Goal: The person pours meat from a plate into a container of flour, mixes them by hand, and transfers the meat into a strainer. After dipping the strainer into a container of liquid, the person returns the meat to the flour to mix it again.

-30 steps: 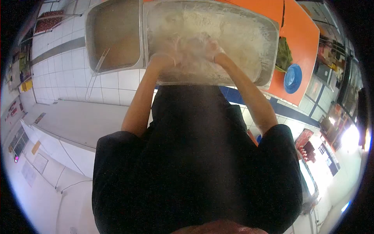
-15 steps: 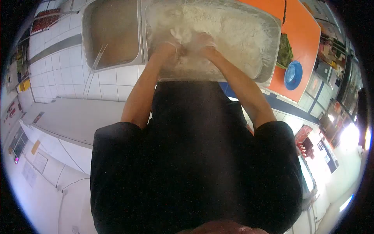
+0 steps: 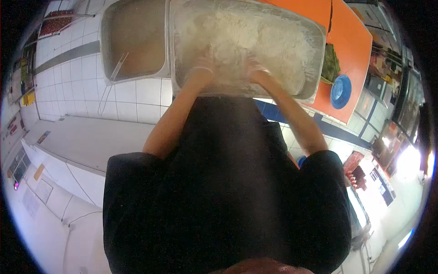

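Observation:
Both of my hands are inside a large clear tub (image 3: 315,68) that holds pale, flour-like powder (image 3: 283,39). My left hand (image 3: 205,64) is in the left part of the powder, its fingers smeared by motion and dust. A short way to its right, my right hand (image 3: 255,68) is also blurred, with its fingers partly lost in the powder. Thin, see-through glove cuffs seem to show at both wrists. Whether either hand holds anything is hidden. Cloudy dust hangs over the tub.
Left of the tub stands a second container (image 3: 137,36) with brownish content, and a wire-handled tool (image 3: 119,66) hangs over its rim. On the orange table (image 3: 353,45) at right are a blue bowl (image 3: 341,91) and a dark green cloth-like item (image 3: 330,64). A white chest-like unit (image 3: 96,141) stands lower left.
My hands were close together around white clumps at the tub's middle. Now they are farther apart and slightly nearer my body, and the clumps are no longer distinct between them.

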The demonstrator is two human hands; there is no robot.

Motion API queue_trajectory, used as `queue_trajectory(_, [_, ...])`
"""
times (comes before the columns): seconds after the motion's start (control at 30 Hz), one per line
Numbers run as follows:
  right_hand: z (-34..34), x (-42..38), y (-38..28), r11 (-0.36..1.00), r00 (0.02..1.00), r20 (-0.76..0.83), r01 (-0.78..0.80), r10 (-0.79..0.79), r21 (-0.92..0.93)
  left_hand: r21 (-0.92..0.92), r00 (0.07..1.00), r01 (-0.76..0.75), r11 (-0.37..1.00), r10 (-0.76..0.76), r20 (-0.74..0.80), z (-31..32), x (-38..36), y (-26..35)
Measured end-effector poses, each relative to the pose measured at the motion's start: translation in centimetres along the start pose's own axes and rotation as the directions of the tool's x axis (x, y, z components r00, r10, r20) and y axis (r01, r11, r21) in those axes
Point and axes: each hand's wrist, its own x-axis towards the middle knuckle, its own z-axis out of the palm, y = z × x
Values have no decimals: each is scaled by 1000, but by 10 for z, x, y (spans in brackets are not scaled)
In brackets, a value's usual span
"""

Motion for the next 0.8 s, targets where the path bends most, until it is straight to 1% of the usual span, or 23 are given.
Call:
queue_trajectory(0.03, [13,12,-9,954,994,-105,18,14,299,133,998,-62,989,63,-9,6,5,3])
queue_trajectory(0.07, [25,26,-15,820,977,-203,68,60,568,112,998,-52,992,54,-14,5,11,3])
queue_trajectory(0.1, [42,54,-14,822,975,-214,74,59,565,67,999,-43,997,45,-18,-2,11,3])
queue_trajectory(0.13, [59,88,-10,977,927,-371,124,-52,174,12,999,-25,1000,25,-22,-13,9,1])
queue_trajectory(0.17, [66,108,-5,963,861,-462,102,-211,-249,-42,999,-5,999,4,-32,-28,5,-1])
queue_trajectory(0.2, [27,78,6,968,939,-335,151,-77,199,-87,999,10,996,-14,-49,-42,-1,-1])
queue_trajectory(0.23, [-16,46,16,674,980,-188,95,66,732,-119,996,20,993,-30,-83,-54,-5,-2])
queue_trajectory(0.27, [-60,12,26,300,979,-39,-23,200,954,-122,990,25,992,-42,-136,-66,-3,-3])
queue_trajectory(0.3, [-75,7,32,297,980,-31,-29,196,954,-101,981,32,994,-50,-185,-72,1,-3])
queue_trajectory(0.37, [-88,12,37,594,921,-322,135,221,793,1,964,63,998,-61,-258,-78,20,-6])
queue_trajectory(0.4, [-90,25,37,594,922,-321,136,218,793,78,961,93,993,-69,-267,-79,34,-7])
queue_trajectory(0.47, [-82,62,29,814,910,-395,132,126,566,270,969,163,949,-102,-226,-74,64,-11])
queue_trajectory(0.5, [-57,97,18,813,913,-387,126,129,568,359,976,179,916,-117,-186,-76,73,-12])
queue_trajectory(0.53, [-21,139,2,936,803,-531,-90,270,340,455,982,182,872,-132,-138,-80,81,-10])
queue_trajectory(0.57, [0,163,-11,931,651,-683,-345,330,121,453,983,174,875,-129,-130,-92,75,-6])
queue_trajectory(0.6, [-22,145,-20,930,656,-677,-345,333,123,328,965,144,934,-59,-255,-109,60,-4])
queue_trajectory(0.63, [-66,102,-31,927,737,-571,-349,363,139,204,924,95,974,-10,-382,-119,52,-4])
queue_trajectory(0.67, [-93,78,-36,923,803,-456,-354,384,154,206,926,94,974,-9,-378,-122,55,-5])
queue_trajectory(0.7, [-92,80,-27,922,802,-457,-354,385,155,117,902,125,985,-63,-428,-125,58,-6])
queue_trajectory(0.73, [-86,83,-12,922,780,-505,-236,369,308,25,874,152,988,-123,-471,-124,62,-7])
queue_trajectory(0.77, [-81,86,0,889,751,-551,-103,363,446,27,874,153,988,-122,-470,-125,67,-7])
queue_trajectory(0.8, [-80,96,14,888,748,-554,-104,366,448,-96,885,229,969,-248,-394,-124,79,-7])
